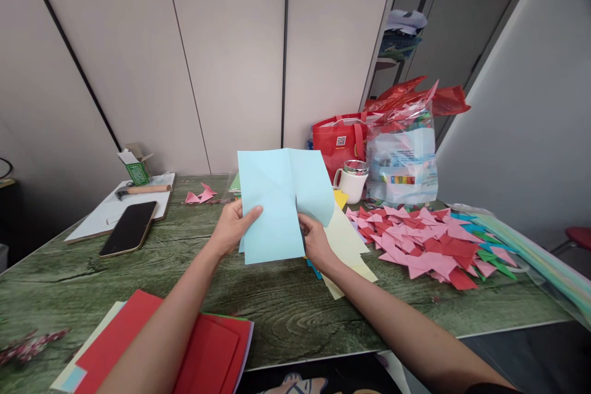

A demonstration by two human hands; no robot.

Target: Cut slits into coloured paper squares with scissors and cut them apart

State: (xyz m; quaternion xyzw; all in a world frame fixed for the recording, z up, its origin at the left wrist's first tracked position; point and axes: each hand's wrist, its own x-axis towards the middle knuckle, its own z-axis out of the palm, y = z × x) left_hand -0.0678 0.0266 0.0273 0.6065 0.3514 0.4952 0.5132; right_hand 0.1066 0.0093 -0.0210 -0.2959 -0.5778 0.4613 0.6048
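Note:
A light blue sheet of paper [277, 197] with fold creases is held upright above the green wood-grain table [277, 301]. My left hand [233, 228] grips its lower left edge, thumb in front. My right hand [314, 240] pinches the sheet's lower right part from behind. Under my right hand lie pale yellow sheets [346, 246] and a blue scrap. A pile of folded pink and red paper triangles [420, 240] lies to the right.
A stack of red sheets [203, 345] sits at the near edge. A black phone [129, 228], a hammer [143, 189] and a small green box lie at the left. A white mug [353, 181], a red bag [339, 141] and a plastic bag [401, 160] stand behind.

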